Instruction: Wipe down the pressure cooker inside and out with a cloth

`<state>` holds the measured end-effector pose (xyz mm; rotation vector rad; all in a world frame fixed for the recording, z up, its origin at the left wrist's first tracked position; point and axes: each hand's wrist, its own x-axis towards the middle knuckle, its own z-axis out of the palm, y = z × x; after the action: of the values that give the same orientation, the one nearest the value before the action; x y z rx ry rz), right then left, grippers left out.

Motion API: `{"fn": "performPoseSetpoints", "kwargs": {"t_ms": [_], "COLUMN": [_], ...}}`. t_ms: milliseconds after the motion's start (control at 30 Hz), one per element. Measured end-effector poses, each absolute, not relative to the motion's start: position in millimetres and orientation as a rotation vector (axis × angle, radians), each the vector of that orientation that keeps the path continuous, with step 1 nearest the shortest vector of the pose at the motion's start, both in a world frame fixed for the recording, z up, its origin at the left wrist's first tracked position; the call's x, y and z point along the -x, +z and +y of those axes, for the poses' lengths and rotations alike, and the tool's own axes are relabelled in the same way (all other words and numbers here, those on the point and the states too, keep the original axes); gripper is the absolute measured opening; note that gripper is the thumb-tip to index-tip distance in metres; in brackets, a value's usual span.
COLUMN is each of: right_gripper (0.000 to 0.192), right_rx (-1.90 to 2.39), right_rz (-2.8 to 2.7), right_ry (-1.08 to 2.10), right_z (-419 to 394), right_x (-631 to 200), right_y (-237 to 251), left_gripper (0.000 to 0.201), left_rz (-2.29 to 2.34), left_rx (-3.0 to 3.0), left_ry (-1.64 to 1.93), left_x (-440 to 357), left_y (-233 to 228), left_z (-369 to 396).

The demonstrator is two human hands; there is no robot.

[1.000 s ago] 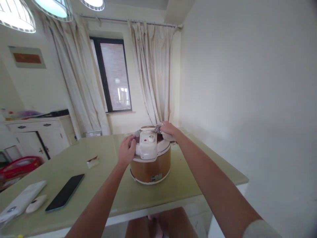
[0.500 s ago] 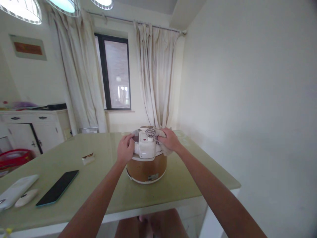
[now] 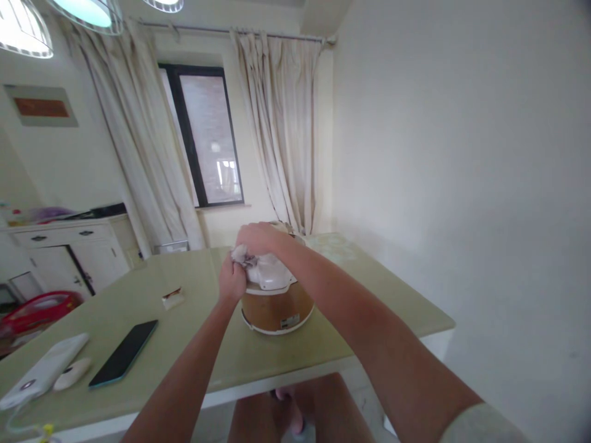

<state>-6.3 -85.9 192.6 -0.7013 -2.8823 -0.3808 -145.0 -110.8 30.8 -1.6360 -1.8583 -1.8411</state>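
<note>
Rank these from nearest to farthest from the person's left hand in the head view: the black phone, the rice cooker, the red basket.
1. Rice cooker: the left hand touches its left side.
2. Black phone: flat on the table, off to the left.
3. Red basket: beyond the table's far left edge.

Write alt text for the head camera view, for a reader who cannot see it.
A person's right hand presses a crumpled cloth onto the white lid of a brown rice cooker on a pale green table, while the left hand grips the cooker's left side. A black phone and white power bank lie to the left.
</note>
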Motion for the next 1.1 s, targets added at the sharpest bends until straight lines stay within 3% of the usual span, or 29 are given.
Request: {"fn": "performPoseSetpoints", "kwargs": {"t_ms": [233,400,667,933,1100], "right_gripper": [0.030,0.034,0.022,0.036,0.033], "right_rx": [0.470,0.789,1.145,1.311,1.250], "right_rz": [-2.507,-2.197,-1.957,-1.829,-2.041], "right_ry": [0.300,0.580,0.991,0.632,0.316], "right_z": [-44.2,-22.6,2.6,24.0,-4.0], "right_x": [-69.0,-115.7,-122.9,-131.6,-125.8], "right_y": [167.2,138.5,148.5,118.8,116.8], "left_gripper": [0.033,0.045,0.045,0.045,0.045], "left_rz": [-1.782,-1.668,-1.630,-1.614,-1.603], "left_rx": [1.697,1.710,1.727,1.699,1.698], "left_ry": [-1.851,-1.965,-1.995,-2.047,-2.054], "left_x": [144.5,140.2,135.5,132.9,133.1], "left_y": [27.3,25.9,27.5,27.6,28.2], "left_z": [-108.1,-106.8,-109.8,-111.3,-111.7]}}
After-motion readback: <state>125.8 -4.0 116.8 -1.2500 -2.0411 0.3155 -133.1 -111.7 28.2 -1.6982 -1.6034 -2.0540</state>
